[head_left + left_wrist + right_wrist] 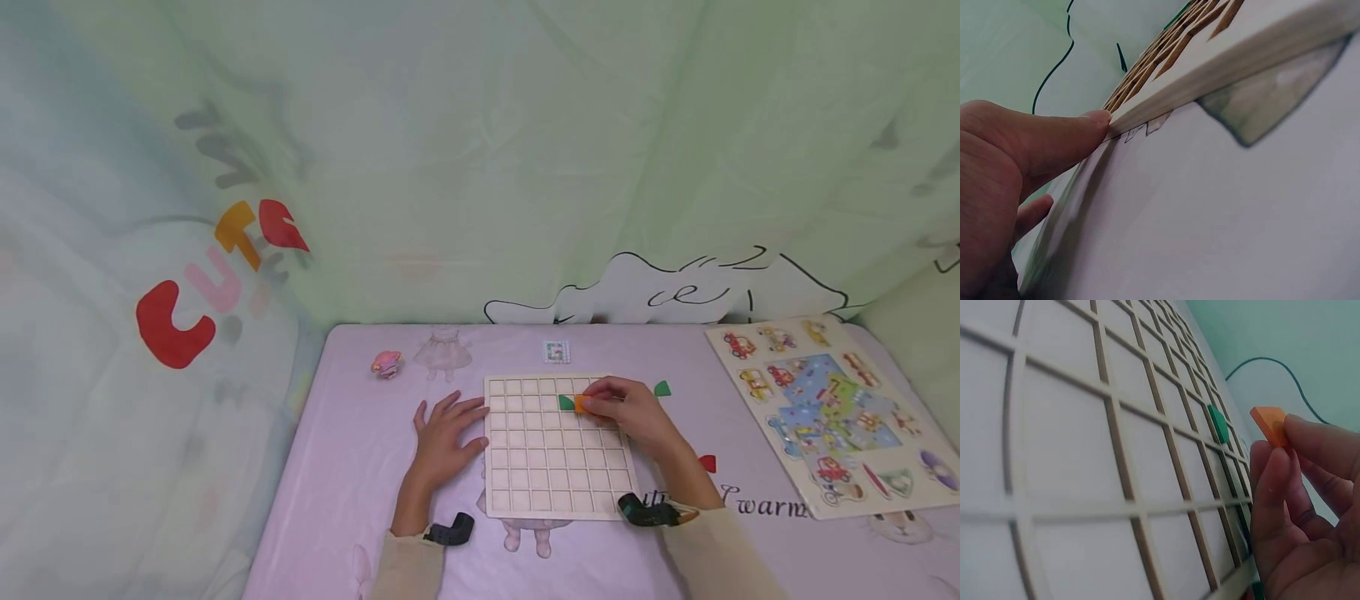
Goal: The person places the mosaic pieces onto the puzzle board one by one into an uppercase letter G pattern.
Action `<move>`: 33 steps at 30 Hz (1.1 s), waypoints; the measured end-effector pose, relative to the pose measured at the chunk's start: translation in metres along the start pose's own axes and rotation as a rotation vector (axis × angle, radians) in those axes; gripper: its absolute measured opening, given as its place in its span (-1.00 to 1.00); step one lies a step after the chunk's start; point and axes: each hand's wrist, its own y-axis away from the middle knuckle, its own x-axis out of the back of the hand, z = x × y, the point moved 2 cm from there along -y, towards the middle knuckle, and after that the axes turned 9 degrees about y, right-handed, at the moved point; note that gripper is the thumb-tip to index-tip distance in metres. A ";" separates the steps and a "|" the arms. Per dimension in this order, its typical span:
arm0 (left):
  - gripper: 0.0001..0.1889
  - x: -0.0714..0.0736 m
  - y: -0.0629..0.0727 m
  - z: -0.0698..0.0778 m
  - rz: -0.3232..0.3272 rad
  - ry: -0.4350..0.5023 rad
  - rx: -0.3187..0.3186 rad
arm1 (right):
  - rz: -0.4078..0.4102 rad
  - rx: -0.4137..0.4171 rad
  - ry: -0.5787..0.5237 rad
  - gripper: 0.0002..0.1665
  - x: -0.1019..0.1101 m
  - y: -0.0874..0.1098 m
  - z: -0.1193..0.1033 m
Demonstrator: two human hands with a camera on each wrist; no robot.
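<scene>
A pale wooden grid board lies on the table in front of me. Thumb and fingertips of my right hand pinch a small flat orange piece, held close over the upper right cells. Just left of it, a green piece with a curved edge sits on the grid. My left hand rests beside the board with its fingers spread. In the left wrist view its thumb touches the board's side edge.
A green piece and a red piece lie right of the board. Beyond it is a small patterned card, with a pink toy at far left. A large picture board with stickers covers the table's right side.
</scene>
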 end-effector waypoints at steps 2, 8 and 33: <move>-0.52 0.000 0.000 0.000 0.001 -0.003 0.000 | -0.005 0.009 0.006 -0.62 -0.004 -0.001 -0.006; -0.52 0.000 -0.001 0.001 0.002 -0.002 -0.002 | 0.023 0.002 0.026 -0.63 -0.018 -0.008 -0.011; -0.60 0.002 -0.002 -0.003 0.077 0.204 -0.039 | 0.077 -0.057 0.090 -0.74 -0.032 -0.023 -0.014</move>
